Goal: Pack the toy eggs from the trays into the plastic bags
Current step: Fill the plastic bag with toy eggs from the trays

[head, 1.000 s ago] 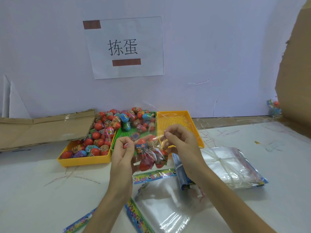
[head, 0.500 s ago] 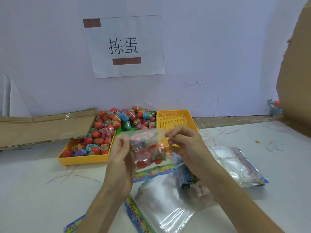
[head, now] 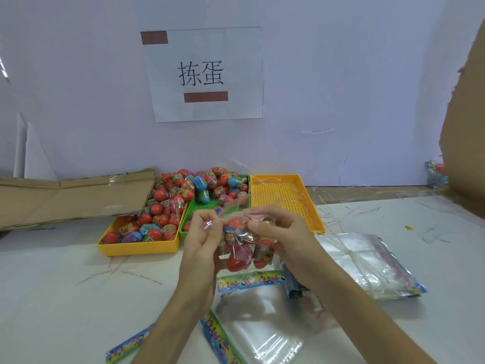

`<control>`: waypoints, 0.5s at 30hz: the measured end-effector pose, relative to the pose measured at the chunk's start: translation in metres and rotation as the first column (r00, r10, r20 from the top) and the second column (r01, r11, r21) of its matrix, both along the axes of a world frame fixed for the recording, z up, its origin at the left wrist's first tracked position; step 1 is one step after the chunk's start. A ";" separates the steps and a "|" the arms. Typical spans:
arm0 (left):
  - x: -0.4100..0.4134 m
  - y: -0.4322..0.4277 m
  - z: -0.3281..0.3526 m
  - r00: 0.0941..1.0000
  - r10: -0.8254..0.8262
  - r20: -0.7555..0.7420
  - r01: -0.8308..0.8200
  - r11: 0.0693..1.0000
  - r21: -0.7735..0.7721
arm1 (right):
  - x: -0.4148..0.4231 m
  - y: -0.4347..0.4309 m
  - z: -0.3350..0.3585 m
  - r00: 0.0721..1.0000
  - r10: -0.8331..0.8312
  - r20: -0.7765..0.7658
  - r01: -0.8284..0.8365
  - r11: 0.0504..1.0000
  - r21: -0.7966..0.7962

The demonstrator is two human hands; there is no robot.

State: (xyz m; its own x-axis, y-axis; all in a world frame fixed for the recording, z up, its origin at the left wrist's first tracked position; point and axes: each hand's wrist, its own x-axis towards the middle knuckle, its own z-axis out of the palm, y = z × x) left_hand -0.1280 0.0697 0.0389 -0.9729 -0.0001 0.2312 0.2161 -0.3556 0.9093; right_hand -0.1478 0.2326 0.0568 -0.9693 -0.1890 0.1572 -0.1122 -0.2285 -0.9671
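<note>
Toy eggs (head: 245,248) sit bunched in a clear plastic bag (head: 241,232), held above the counter (head: 52,298). Left hand (head: 202,243) and right hand (head: 283,237) both pinch the bag's top. Behind: yellow tray (head: 136,248) and green tray (head: 194,208) with eggs, an empty yellow tray (head: 283,195). Spare bags (head: 367,264) lie right.
</note>
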 end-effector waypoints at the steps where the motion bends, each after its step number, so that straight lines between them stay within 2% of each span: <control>1: 0.000 0.000 0.001 1.000 -0.022 0.012 0.022 1.000 0.020 | -0.001 0.000 0.001 1.000 0.010 0.018 -0.010 1.000 -0.022; 7: 0.001 -0.001 0.004 0.987 -0.154 0.039 0.150 0.984 0.100 | 0.000 -0.001 0.002 0.996 -0.010 0.083 0.020 0.993 -0.117; 11: 0.000 -0.002 0.002 0.988 -0.134 0.080 0.130 0.990 0.056 | 0.002 0.001 0.002 0.998 -0.002 0.064 0.009 0.995 -0.098; 15: -0.002 -0.004 0.003 0.982 -0.160 0.102 0.149 0.983 0.107 | 0.006 -0.001 0.002 0.999 -0.002 0.043 0.007 0.994 -0.108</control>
State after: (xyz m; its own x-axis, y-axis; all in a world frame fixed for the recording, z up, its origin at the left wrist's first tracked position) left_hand -0.1295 0.0654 0.0417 -0.9825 0.1345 0.1292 0.0524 -0.4656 0.8834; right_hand -0.1421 0.2313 0.0592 -0.9763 -0.1690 0.1349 -0.0726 -0.3315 -0.9407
